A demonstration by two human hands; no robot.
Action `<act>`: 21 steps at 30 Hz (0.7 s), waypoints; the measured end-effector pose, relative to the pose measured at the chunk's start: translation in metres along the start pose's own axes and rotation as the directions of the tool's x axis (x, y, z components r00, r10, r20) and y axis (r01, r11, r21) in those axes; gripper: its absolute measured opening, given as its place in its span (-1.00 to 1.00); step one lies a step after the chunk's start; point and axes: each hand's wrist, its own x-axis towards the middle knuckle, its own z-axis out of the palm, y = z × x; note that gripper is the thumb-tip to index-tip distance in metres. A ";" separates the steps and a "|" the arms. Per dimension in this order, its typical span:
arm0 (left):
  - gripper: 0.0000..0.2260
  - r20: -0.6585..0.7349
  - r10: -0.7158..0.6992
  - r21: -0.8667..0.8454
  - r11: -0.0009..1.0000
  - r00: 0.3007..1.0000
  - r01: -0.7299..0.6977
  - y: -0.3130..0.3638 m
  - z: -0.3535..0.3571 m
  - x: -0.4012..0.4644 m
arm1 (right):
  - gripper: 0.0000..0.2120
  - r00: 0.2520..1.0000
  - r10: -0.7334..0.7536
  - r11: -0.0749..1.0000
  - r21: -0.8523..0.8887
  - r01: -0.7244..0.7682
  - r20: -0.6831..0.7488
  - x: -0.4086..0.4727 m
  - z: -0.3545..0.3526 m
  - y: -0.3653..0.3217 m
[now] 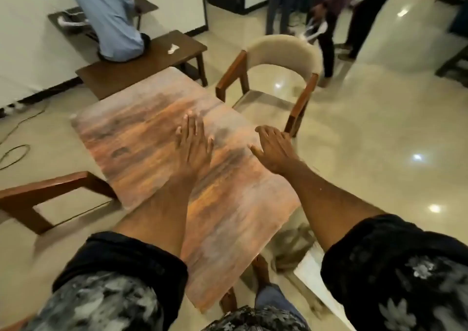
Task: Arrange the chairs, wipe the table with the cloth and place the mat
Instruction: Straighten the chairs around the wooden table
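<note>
Glossy cream tiled floor (379, 140) reflecting ceiling lights; white wall (30, 39); dark wooden bench (141, 62) alongside it.

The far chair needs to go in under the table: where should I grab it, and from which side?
Probably by the near wooden arm of the chair, coming from the table's right edge. That arm faces you, just past the right hand, and it is a straight bar that fingers can wrap. The padded back curves away on the far side.

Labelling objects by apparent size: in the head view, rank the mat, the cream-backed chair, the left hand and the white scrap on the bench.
1. mat
2. cream-backed chair
3. left hand, though nearness enlarges it
4. white scrap
</note>
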 end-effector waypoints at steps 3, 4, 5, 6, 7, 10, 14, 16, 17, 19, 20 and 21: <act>-0.39 0.117 0.132 -0.030 0.991 0.984 -0.129 0.052 0.027 -0.013 | -0.46 0.987 0.163 0.987 0.006 -0.163 -0.016 -0.052 0.009 0.031; -0.39 0.150 0.176 -0.055 0.984 0.973 -0.170 0.071 0.035 -0.023 | -0.46 0.976 0.215 0.977 -0.009 -0.215 -0.013 -0.074 0.012 0.042; -0.39 0.172 0.213 -0.078 0.976 0.962 -0.202 0.086 0.043 -0.030 | -0.46 0.964 0.266 0.964 0.004 -0.266 -0.007 -0.092 0.015 0.053; -0.39 0.201 0.241 -0.088 0.970 0.949 -0.228 0.098 0.046 -0.036 | -0.46 0.951 0.310 0.951 0.017 -0.310 -0.004 -0.109 0.016 0.063; -0.39 0.218 0.265 -0.087 0.964 0.939 -0.252 0.106 0.049 -0.039 | -0.46 0.940 0.342 0.939 0.028 -0.342 -0.005 -0.123 0.017 0.070; -0.41 0.252 0.366 -0.124 0.930 0.896 -0.345 0.137 0.052 -0.049 | -0.48 0.896 0.444 0.896 0.040 -0.443 -0.014 -0.169 0.020 0.090; -0.43 0.286 0.415 -0.126 0.910 0.864 -0.396 0.171 0.061 -0.069 | -0.49 0.840 0.543 0.838 0.065 -0.542 -0.010 -0.222 0.029 0.102; -0.41 0.265 0.462 -0.098 0.886 0.846 -0.453 0.190 0.075 -0.085 | -0.48 0.814 0.581 0.811 0.089 -0.578 0.004 -0.248 0.035 0.106; -0.41 0.258 0.476 -0.097 0.878 0.841 -0.468 0.197 0.080 -0.093 | -0.48 0.807 0.591 0.802 0.098 -0.589 0.011 -0.260 0.039 0.107; -0.41 0.279 0.503 -0.105 0.863 0.818 -0.495 0.211 0.091 -0.110 | -0.48 0.781 0.624 0.775 0.108 -0.623 0.031 -0.287 0.046 0.108; -0.40 0.291 0.518 -0.098 0.852 0.804 -0.514 0.216 0.096 -0.117 | -0.47 0.768 0.639 0.760 0.117 -0.639 0.042 -0.299 0.049 0.108; -0.40 0.305 0.536 -0.093 0.839 0.787 -0.535 0.224 0.100 -0.127 | -0.48 0.752 0.657 0.743 0.126 -0.657 0.048 -0.313 0.052 0.110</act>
